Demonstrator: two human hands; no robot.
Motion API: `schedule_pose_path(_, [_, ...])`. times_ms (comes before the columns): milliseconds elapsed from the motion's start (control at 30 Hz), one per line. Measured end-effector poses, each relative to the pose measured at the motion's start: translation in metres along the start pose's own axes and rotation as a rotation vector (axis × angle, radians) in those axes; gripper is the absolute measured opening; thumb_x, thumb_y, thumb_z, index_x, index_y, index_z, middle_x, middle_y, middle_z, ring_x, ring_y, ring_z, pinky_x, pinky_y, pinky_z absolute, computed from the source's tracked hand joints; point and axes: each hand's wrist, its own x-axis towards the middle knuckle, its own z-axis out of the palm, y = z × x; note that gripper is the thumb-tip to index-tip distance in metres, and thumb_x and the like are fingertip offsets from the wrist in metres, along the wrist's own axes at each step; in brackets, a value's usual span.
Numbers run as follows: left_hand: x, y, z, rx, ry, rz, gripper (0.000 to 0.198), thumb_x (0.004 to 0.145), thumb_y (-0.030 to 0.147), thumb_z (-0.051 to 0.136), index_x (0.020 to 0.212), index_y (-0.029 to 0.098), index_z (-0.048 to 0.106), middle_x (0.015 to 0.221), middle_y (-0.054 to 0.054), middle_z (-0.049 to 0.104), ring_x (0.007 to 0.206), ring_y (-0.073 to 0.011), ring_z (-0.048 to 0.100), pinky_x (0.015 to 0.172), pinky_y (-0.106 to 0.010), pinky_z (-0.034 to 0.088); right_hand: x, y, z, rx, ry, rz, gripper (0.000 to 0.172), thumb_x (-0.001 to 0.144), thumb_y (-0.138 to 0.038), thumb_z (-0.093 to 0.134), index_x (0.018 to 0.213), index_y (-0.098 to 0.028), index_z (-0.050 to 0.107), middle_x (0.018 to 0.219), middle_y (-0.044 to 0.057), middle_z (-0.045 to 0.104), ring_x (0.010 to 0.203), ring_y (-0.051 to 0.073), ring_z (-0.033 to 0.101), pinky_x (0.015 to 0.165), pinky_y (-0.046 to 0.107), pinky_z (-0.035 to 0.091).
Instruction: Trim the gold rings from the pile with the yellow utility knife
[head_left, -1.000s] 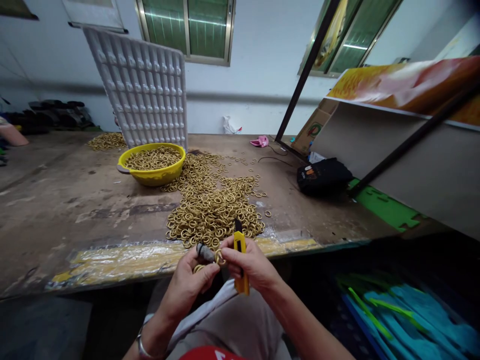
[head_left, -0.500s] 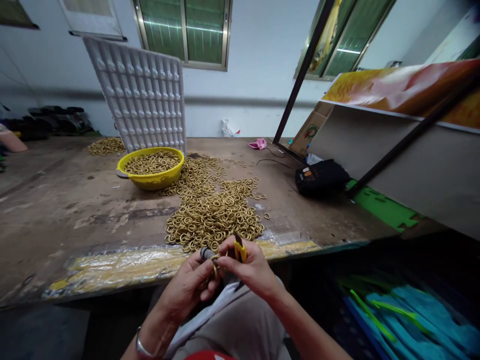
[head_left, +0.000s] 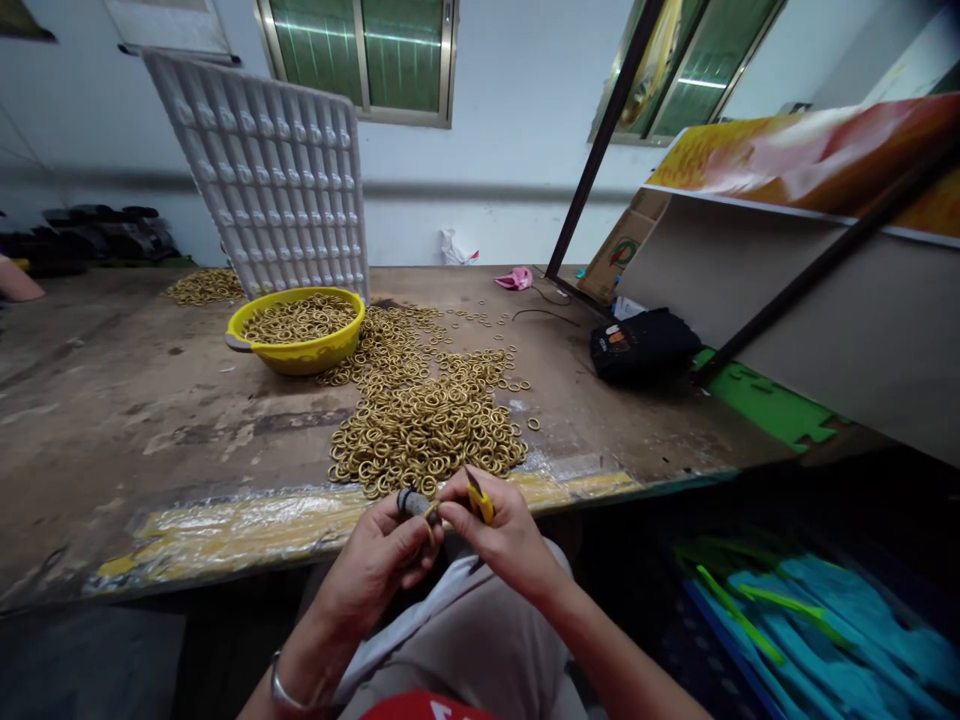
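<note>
Low in the middle of the frame, the left hand (head_left: 371,570) pinches a brass ring (head_left: 430,514) at its fingertips. The right hand (head_left: 506,540), touching it, is closed around a yellow knife (head_left: 481,502) just right of the ring. Above lies a heap of rings (head_left: 424,430) on the table (head_left: 112,400).

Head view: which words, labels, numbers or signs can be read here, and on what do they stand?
None can be read.
Cardboard box: green and red logo, too blurred.
Black case: small orange and white labels, too small.
Red cloth at the bottom edge: white marks, cut off.
Knife in the right hand, ring in the left hand: no print visible.
</note>
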Motion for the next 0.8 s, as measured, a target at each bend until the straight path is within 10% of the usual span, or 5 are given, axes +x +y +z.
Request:
schedule_pose_path(233, [-0.001,-0.01,-0.003,0.1,0.115,0.071,0.026,0.082,0.038,0.069,0.083,0.016,0.056,0.059,0.006,0.046,0.048,-0.0034,0.035,0.043,-0.015,0.025,-0.017,0.01,0.01,-0.49,-0.064,-0.022,0.03,0.081,-0.002,0.048,0.102,-0.019,0.06,0.093,0.005,0.061,0.085,0.018,0.057,0.074,0.028,0.042])
schedule_pose_path(667, [-0.005,-0.012,-0.003,0.239,0.128,0.108,0.024,0.08,0.038,0.069,0.085,0.017,0.058,0.068,0.003,0.046,0.055,-0.0065,0.035,0.048,-0.017,0.027,-0.017,0.009,0.018,-0.729,-0.113,-0.023,0.03,0.078,0.002,0.045,0.096,-0.019,0.058,0.09,0.006,0.063,0.082,0.018,0.058,0.07,0.027,0.04])
schedule_pose_path(800, [-0.018,-0.001,-0.006,0.336,0.086,0.137,0.024,0.079,0.037,0.068,0.073,0.017,0.057,0.064,0.002,0.045,0.056,-0.0095,0.035,0.05,-0.02,0.031,-0.005,0.031,0.004,-0.914,-0.111,0.194,0.025,0.084,-0.001,0.042,0.092,-0.017,0.06,0.086,0.008,0.065,0.074,0.018,0.06,0.063,0.027,0.035])
